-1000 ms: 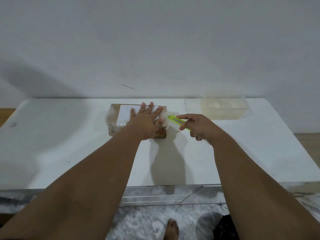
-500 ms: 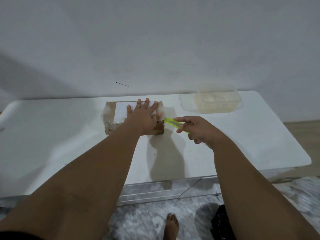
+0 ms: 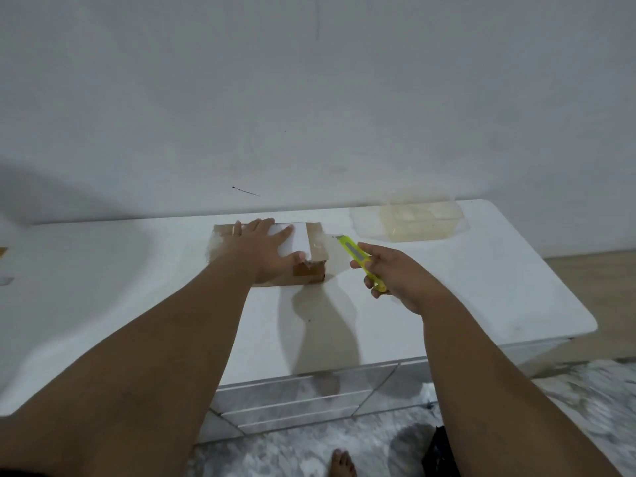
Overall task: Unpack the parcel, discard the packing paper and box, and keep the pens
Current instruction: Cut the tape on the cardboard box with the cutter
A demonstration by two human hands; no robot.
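Right grip pinches a yellow cutter, blade beside the parcel; left grip lies spread flat on the parcel's white label, its print seemingly unreadable, on the surface.

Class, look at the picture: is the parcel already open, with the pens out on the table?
No: the parcel is still shut and taped under the left hand, while the right hand holds the cutter beside it.
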